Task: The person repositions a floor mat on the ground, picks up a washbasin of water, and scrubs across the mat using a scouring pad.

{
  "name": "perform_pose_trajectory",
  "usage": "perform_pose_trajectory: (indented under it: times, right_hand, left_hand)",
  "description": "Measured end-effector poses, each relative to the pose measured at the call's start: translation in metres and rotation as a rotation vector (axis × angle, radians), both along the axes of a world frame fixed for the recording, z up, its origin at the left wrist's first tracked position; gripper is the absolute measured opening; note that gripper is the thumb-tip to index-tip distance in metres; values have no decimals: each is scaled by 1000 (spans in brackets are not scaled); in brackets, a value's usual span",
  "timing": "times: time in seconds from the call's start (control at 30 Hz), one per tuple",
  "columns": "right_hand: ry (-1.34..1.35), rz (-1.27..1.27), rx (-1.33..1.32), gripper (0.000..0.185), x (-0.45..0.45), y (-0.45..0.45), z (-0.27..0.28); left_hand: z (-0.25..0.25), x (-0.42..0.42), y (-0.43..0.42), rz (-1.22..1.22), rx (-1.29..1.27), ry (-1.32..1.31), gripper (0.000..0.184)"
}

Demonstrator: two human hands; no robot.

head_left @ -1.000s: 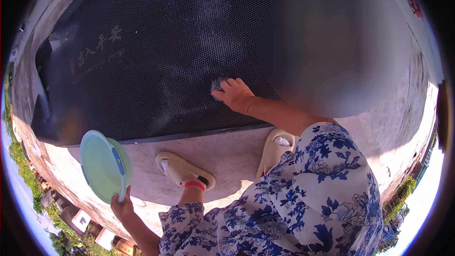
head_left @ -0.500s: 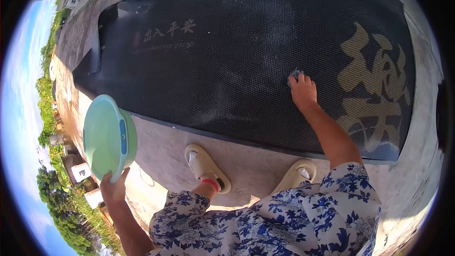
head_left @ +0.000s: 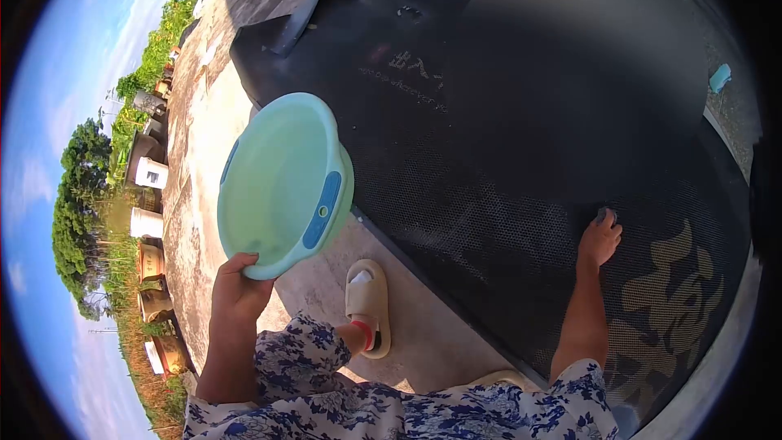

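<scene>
My left hand [head_left: 240,293] grips the lower rim of a pale green basin [head_left: 277,183], thumb inside and fingers under it. The basin has blue handle patches and is tilted, its inside facing me. My right hand [head_left: 600,242] is closed around a small grey scouring pad [head_left: 603,215], mostly hidden by the fingers, against the black doormat [head_left: 423,187]. Whitish streaks mark the mat's honeycomb surface near that hand, and gold lettering [head_left: 668,285] lies to its right. A large dark blurred patch covers the mat's upper right part.
One beige slipper [head_left: 367,301] stands on the concrete [head_left: 318,301] by the mat's near edge; another is partly hidden. Plant pots and white buckets [head_left: 151,173] line the left side, with greenery behind. A light blue-green object [head_left: 719,78] lies beyond the mat at right.
The view has turned, so the mat sits further right and slanted. The basin is higher and nearer the middle. My right hand appears lower right, nearer the gold lettering. The dark blur is new.
</scene>
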State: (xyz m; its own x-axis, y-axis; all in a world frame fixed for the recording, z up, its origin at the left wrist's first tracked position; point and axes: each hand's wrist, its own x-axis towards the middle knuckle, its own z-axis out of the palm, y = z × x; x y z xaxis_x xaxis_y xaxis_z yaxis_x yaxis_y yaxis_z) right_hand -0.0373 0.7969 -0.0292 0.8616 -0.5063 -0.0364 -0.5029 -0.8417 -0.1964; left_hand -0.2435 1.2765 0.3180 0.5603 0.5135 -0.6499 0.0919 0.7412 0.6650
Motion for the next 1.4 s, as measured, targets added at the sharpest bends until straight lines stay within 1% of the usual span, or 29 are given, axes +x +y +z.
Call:
perform_pose_trajectory:
  times: [0.07, 0.1, 0.13, 0.17, 0.23, 0.27, 0.33, 0.37, 0.47, 0.53, 0.63, 0.67, 0.7, 0.77, 0.8, 0.83, 0.9, 0.97, 1.0, 1.03, 1.07, 1.1, 1.13, 1.2, 1.23, 1.3, 1.33, 1.37, 1.4]
  right_hand:
    - [152, 447, -13, 44, -29, 68, -9]
    - [184, 636, 2, 49, -50, 103, -15]
    - [138, 797, 63, 48, -74, 132, -17]
    - [6, 976, 178, 45, -94, 154, -15]
    - [-51, 1233, 250, 42, -117, 178, -15]
    - [-48, 1227, 260, 42, -113, 176, -18]
    - [-185, 1292, 219, 42, -86, 146, -20]
    - [-63, 1105, 147, 44, -62, 123, -20]
    - [-5, 554, -146, 49, 10, 44, -19]
    - [38, 73, -23, 48, 38, 20, -5]
    - [-45, 190, -43, 48, 22, 60, -22]
    - [70, 476, -38, 48, -1, 95, -11]
    - [89, 720, -28, 46, -29, 131, -15]
    - [52, 1093, 224, 45, -87, 184, -7]
    - [12, 1254, 318, 42, -112, 200, -6]
    - [17, 1248, 326, 42, -125, 201, -16]
    - [-217, 1551, 313, 38, -136, 202, -35]
    - [-237, 1305, 238, 43, -88, 170, -34]
    - [-110, 1085, 178, 47, -57, 150, -26]
    - [-136, 905, 31, 50, -25, 129, -30]
    - [-78, 725, -74, 49, 3, 108, -29]
    - [-74, 531, -93, 49, 27, 90, -28]
    - [-73, 333, -106, 49, 43, 81, -25]
    - [-100, 240, -47, 49, 44, 102, -22]
    - [-122, 175, 4, 49, 43, 118, -20]
    - [63, 634, -26, 41, 6, 180, -36]
    - [78, 781, 123, 46, -17, 207, -29]
    - [53, 905, 214, 41, -40, 227, -24]
    - [-22, 1065, 187, 35, -64, 243, -30]
  left_hand:
    - [13, 9, -16, 92, 143, -46, 50]
    - [13, 8, -13, 69, 152, -74, 49]
    - [14, 6, -10, 74, 152, -66, 49]
    - [14, 4, -8, 81, 136, -62, 48]
    - [13, 3, -2, 79, 124, -59, 48]
    - [12, 1, 3, 72, 130, -66, 50]
    - [13, -1, 7, 64, 130, -51, 52]
    - [16, 0, 6, 102, 135, -56, 55]
    - [18, -10, 17, 164, 156, -121, 62]
    - [22, -16, 25, 199, 141, -132, 61]
    - [19, -25, 33, 208, 206, -138, 61]
    - [21, -25, 34, 215, 259, -134, 63]
    - [25, -22, 29, 249, 253, -100, 61]
    - [26, -26, 33, 235, 251, -107, 61]
    - [25, -27, 35, 210, 244, -118, 60]
    - [26, -27, 36, 204, 247, -110, 60]
    - [24, -28, 40, 213, 289, -100, 62]
    - [23, -33, 46, 216, 301, -90, 63]
    - [21, -36, 47, 216, 308, -86, 64]
    - [22, -39, 45, 221, 301, -80, 64]
    - [27, -39, 40, 237, 216, -115, 62]
    - [30, -38, 40, 244, 137, -163, 61]
    - [26, -44, 45, 234, 163, -174, 60]
    - [24, -47, 47, 173, 240, -100, 61]
    - [22, -47, 46, 169, 195, -161, 60]
    - [31, -30, 31, 218, 27, -216, 62]
    - [32, -29, 32, 209, 26, -225, 62]
    - [33, -29, 32, 202, 8, -216, 62]
    - [32, -29, 32, 192, -11, -209, 63]
